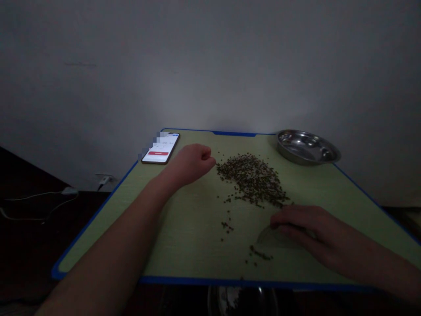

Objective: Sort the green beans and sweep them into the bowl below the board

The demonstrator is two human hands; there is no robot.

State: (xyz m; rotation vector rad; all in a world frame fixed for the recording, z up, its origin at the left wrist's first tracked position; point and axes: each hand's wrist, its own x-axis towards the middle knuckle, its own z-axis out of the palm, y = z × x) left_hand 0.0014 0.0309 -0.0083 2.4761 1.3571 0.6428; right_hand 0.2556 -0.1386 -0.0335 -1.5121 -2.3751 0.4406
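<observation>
A loose pile of small dark seeds or beans [251, 177] is spread over the pale green tabletop. At its left edge my left hand [195, 162] is curled closed, thumb side toward the pile; the inside of the fist is hidden. Near the pile's lower right, my right hand [305, 228] grips a clear, thin, round-edged piece [271, 237], perhaps a lid or shallow dish. The fingers cover much of it, and it sits low over the table. A short row of stray seeds [261, 254] lies just below it, and a few more are scattered to its left.
A shiny metal bowl [309, 149] stands at the table's back right corner. A phone [159, 149] with a lit screen lies at the back left. Below the front edge, another metal bowl [243, 303] shows partly. The blue-edged table [184, 245] backs onto a wall.
</observation>
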